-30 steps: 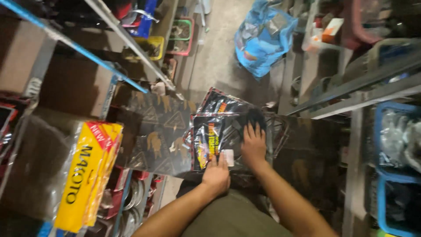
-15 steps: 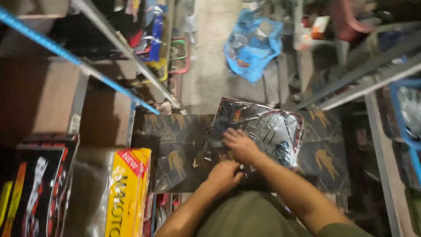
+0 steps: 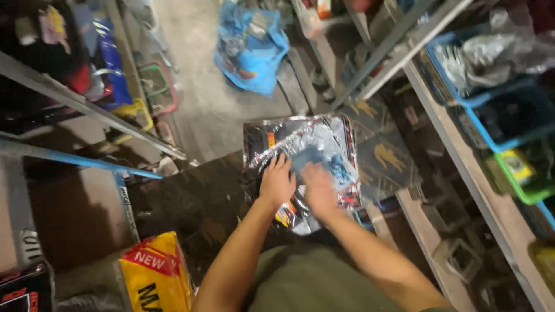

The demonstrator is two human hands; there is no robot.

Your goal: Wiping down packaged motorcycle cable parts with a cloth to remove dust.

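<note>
Both hands (image 3: 298, 185) now flat on packet (image 3: 306, 144)

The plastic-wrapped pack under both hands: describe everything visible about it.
The plastic-wrapped pack is flat and roughly rectangular, in glossy crinkled clear film over dark contents with red, orange and blue patches. It lies flat on a dark patterned surface between shelves. The left hand and right hand press palm-down on its near half.

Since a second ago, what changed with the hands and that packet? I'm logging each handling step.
Both hands now lie flat on top of the shiny plastic packet: the left hand moved up from its near edge to beside the right hand. The packet stayed on the dark patterned surface; neither hand lifts it.
</note>
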